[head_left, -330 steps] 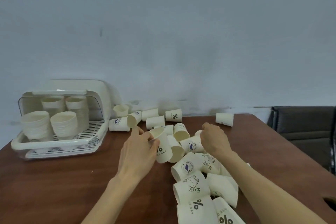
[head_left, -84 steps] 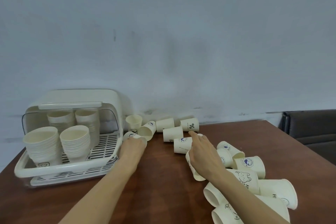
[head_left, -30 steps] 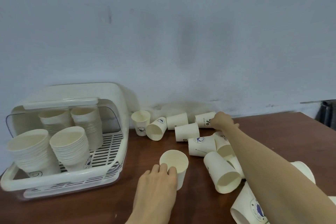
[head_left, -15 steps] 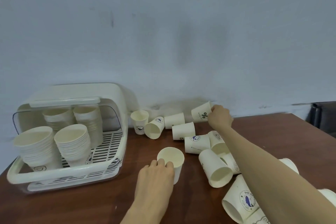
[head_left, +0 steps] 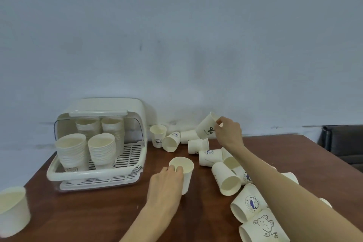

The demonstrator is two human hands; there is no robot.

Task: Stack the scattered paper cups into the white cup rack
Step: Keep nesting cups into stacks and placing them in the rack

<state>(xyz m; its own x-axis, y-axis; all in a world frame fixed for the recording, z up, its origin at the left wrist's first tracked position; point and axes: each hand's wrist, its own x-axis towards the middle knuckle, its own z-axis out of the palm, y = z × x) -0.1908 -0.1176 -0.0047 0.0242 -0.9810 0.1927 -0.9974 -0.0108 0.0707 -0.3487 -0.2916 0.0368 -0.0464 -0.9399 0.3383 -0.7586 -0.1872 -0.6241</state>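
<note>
Head view shows the job well begun but far from finished: the white cup rack at the left of the brown table already holds four nested stacks, two near its front rim and two farther back under the raised lid. Many loose cups lie on their sides to the right, running from the far wall toward the near right edge, and one more blurred cup sits at the near left corner. The left hand curls around an upright cup standing near the rack, fingertips over its rim. The right hand pinches the base of a percent-sign cup, lifted clear of the table by the far wall and tilted mouth-down. Judging by this, that cup is probably meant to nest in the upright one, and more than a dozen cups remain to gather.
</note>
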